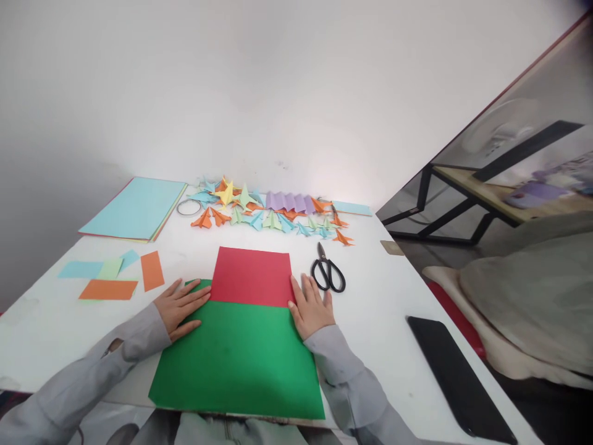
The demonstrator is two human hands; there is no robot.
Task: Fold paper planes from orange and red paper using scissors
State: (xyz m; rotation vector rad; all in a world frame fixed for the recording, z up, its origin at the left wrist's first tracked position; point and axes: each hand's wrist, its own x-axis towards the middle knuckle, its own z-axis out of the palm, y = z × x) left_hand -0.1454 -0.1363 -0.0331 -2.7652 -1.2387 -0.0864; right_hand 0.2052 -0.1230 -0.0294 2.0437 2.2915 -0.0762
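Observation:
A large green sheet of paper (241, 358) lies at the table's near edge, in front of my body. On its far part rests a smaller red sheet of paper (252, 276). Spread flat, my left hand (180, 309) lies on the green sheet's upper left, fingertips at the red sheet's left edge. My right hand (312, 307) has its fingers apart and touches the red sheet's right edge. Neither hand grips anything. Just beyond my right hand are black-handled scissors (328, 269), blades pointing away.
Folded paper figures (273, 219) and a pleated purple paper (290, 203) line the back. A paper stack (134, 207), a thin ring (189, 207) and small slips including an orange one (109, 289) lie left. A black slab (456, 377) lies right on the white table (370, 352).

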